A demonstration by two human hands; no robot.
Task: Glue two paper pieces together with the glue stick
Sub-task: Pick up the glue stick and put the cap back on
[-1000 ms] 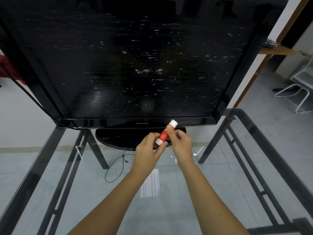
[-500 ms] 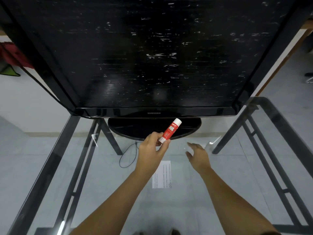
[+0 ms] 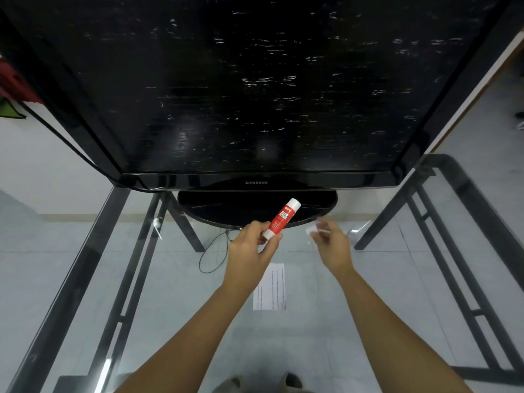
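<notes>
Early stage: left hand (image 3: pixel 249 251) clamps capped glue stick (image 3: pixel 282 218) by base above glass table (image 3: pixel 71 293); right hand (image 3: pixel 333 248) blurred at white scrap (image 3: pixel 310 229), grip unclear; paper strip (image 3: pixel 270 287) flat on glass, gluing all ahead

Red & white glue stick (image 3: pixel 281 219), tilted w/ top up-right, printed white paper strip (image 3: pixel 270 286) flat below it

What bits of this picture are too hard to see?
Head view:
- Right hand: motion blur; whether it pinches the small white thing, and what that is, unclear.
- Glue stick: lower end hidden in left hand.
- Paper: print too small; one corner behind the left wrist.
- Television: top cut off by the frame.
</notes>
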